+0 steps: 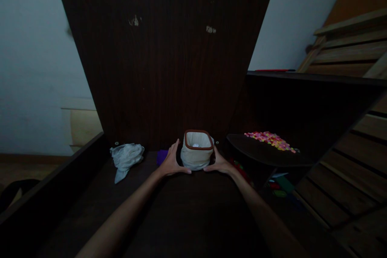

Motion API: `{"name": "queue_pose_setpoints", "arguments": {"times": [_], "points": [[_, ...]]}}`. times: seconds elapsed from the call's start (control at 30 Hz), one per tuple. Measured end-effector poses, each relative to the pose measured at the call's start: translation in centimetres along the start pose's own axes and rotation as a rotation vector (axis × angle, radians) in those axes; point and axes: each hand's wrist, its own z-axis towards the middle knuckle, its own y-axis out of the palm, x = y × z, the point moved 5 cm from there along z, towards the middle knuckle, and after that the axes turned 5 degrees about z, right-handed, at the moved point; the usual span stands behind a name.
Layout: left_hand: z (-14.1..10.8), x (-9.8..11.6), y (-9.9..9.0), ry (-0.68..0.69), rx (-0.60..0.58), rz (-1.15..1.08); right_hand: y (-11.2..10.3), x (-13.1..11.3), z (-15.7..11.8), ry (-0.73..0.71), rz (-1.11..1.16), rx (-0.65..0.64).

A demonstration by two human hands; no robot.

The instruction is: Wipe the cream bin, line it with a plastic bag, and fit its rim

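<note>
Two forearms (121, 213) are lying closest to the head camera, one on each side of the view, pointing forward and inward over the tabletop (184, 217). Between their far ends the bin (196, 159) is standing upright on the tabletop, close before the back panel (172, 56), straight ahead and a little right of the view's middle. Its open mouth is facing up, the brown rim is showing all round, and something pale (196, 145) is lying inside.

Left hand (172, 164) and right hand (220, 163) are flanking the bin on opposite sides. Both are standing wide, fingers pointing forward along its sides and thumbs curving in toward the front of its base. Right fingers are appearing to meet the bin's side; on the left a dark gap is showing between palm and cloth. So the right hand is looking slightly nearer, though whether either is really pressing I cannot tell. The rim is seeming a little longer from side to side than from front to back, but the slanting view is leaving that axis uncertain.

Just left of the left hand, something purple (161, 156) is lying; farther left, a bag (127, 160) is resting crumpled. Beyond the right hand, bright pieces (272, 141) are covering part of a shelf (250, 149).
</note>
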Motion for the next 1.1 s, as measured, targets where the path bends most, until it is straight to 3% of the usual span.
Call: {"name": "queue_pose_setpoints", "arguments": {"times": [0.2, 0.37, 0.5, 0.67, 0.77, 0.83, 0.97, 1.1], "points": [[-2.0, 0.1, -4.2, -0.014, 0.080, 0.059, -2.9, -1.1, -2.1, 0.043, -0.002, 0.080], [-4.0, 1.1, -8.6, 0.028, 0.160, 0.179, -3.9, -5.8, -4.1, -0.171, -0.159, 0.218], [-6.2, 2.8, -11.5, 0.131, 0.170, 0.296, -2.4, -10.8, -5.9, -0.349, -0.254, 0.328], [-9.1, 4.8, -13.3, 0.216, 0.153, 0.450, 2.6, -15.9, -8.1, -0.564, -0.470, 0.342], [-10.9, 5.2, -13.2, 0.235, 0.086, 0.515, 6.7, -16.9, -9.2, -0.630, -0.659, 0.231], [-12.1, 5.1, -12.7, 0.241, 0.029, 0.558, 9.3, -16.4, -9.5, -0.597, -0.755, 0.108], [-14.2, 4.3, -10.9, 0.228, -0.112, 0.639, 13.7, -13.5, -9.5, -0.379, -0.866, -0.203], [-15.6, 2.9, -8.7, 0.191, -0.256, 0.663, 16.6, -10.0, -9.3, -0.139, -0.895, -0.466]]}}
